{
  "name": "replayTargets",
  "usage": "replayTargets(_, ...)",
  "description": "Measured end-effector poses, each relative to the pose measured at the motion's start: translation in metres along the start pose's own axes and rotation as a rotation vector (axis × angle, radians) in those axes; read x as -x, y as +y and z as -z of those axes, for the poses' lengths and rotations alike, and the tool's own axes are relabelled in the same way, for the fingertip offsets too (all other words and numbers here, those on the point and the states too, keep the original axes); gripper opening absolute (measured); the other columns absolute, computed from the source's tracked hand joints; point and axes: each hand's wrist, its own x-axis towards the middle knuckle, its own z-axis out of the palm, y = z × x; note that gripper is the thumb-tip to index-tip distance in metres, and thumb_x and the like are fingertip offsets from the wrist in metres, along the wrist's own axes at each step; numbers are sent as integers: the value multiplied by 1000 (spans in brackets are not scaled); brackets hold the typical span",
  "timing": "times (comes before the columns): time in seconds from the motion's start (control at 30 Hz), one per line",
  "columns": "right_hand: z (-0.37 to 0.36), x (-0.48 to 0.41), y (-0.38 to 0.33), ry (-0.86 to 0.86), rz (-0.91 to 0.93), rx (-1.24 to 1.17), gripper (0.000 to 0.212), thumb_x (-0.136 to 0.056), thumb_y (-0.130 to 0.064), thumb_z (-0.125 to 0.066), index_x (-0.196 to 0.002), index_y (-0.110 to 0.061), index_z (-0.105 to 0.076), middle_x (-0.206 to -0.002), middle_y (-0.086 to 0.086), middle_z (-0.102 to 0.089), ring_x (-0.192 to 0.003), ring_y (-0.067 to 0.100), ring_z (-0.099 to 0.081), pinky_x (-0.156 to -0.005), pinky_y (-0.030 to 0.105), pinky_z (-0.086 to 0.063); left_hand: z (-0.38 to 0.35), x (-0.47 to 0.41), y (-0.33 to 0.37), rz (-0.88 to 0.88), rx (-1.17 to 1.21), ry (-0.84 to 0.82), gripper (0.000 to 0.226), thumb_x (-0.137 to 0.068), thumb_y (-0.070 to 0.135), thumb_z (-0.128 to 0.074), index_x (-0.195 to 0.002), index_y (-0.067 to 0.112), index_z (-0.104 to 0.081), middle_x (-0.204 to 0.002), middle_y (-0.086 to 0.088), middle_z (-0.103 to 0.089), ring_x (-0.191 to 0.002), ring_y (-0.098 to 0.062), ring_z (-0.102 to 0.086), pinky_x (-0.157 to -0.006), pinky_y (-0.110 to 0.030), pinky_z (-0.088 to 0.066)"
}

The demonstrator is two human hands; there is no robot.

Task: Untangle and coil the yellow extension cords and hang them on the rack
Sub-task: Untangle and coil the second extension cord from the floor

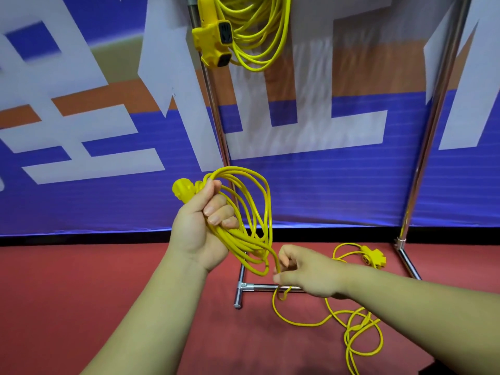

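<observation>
My left hand (201,226) grips a bundle of several yellow cord loops (250,209), raised in front of me, with the cord's yellow plug (184,190) sticking out to the left of my fist. My right hand (303,269) pinches the same cord just below the loops. From there the cord trails down to the red floor in loose tangled curls (359,334) and runs to a yellow socket block (374,258) lying near the rack's right foot. A second coiled yellow cord (259,31) with its socket block (215,36) hangs on the metal rack (216,109) at the top.
The chrome rack has two uprights and a T-shaped base bar (259,287) on the red floor, right under my hands. A blue, white and orange banner (108,117) fills the wall behind the rack, with a black strip along its bottom.
</observation>
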Motion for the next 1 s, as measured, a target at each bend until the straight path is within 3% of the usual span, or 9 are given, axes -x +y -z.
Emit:
replayTargets(0.07,4,0,0,-42,-13,-19,40,-86,-34,-71,-75,-24,-34,-68,1,-49,-65,17,-42,-63,34,-34,5,-1,7,-27,15,23,14,-92,30,-54,-83,20,-59,-44,10,-32,-35,-2,-34,-41,-14,-32)
replayTargets(0.2,28,8,7,-60,-101,-100,43,-91,-39,-70,-69,-20,-38,-62,-2,-53,-71,17,-64,-70,36,-45,23,-2,25,-82,48,110,17,-96,30,-53,-83,20,-60,-45,10,-30,-35,-3,-33,-41,-15,-31)
replayTargets(0.3,45,16,8,-10,-192,-162,38,-92,-37,-67,-69,-18,-43,-61,1,-49,-58,15,-53,-58,30,-42,37,-4,30,-129,-26,194,19,-98,28,-55,-81,21,-61,-46,11,-27,-35,-3,-30,-39,-16,-30)
replayTargets(0.43,62,12,-8,234,-162,-341,30,-95,-16,-60,-72,-21,-42,-59,0,-39,-50,14,-30,-52,29,-22,39,-2,17,-135,-381,242,20,-90,22,-67,-74,22,-54,-48,9,-21,-37,-5,-23,-39,-19,-26)
replayTargets(0.57,71,21,-38,387,14,-253,15,-92,1,-48,-87,-13,-52,-62,2,-49,-55,16,-35,-56,33,-29,26,0,-10,-74,-596,214,18,-91,18,-69,-105,11,-61,-50,5,-22,-38,-9,-22,-39,-20,-28)
replayTargets(0.73,72,39,-66,293,147,-176,7,-90,-3,-56,-90,-10,-58,-57,-4,-55,-68,24,-38,-61,36,-30,16,1,-43,45,-704,148,32,-93,18,-68,-115,-6,-64,-48,5,-25,-38,-9,-24,-44,-22,-27)
replayTargets(0.87,74,48,-77,201,205,-239,10,-91,-1,-54,-87,-10,-58,-56,-1,-55,-60,17,-44,-58,26,-34,11,2,-60,115,-702,62,18,-94,17,-66,-108,8,-73,-47,6,-27,-38,-9,-25,-45,-23,-27)
replayTargets(1.0,79,54,-79,157,230,-349,8,-91,0,-55,-88,-7,-58,-58,4,-55,-55,11,-46,-55,20,-37,2,4,-72,163,-724,-69,10,-83,21,-72,-87,13,-68,-46,4,-29,-37,-9,-27,-45,-22,-30)
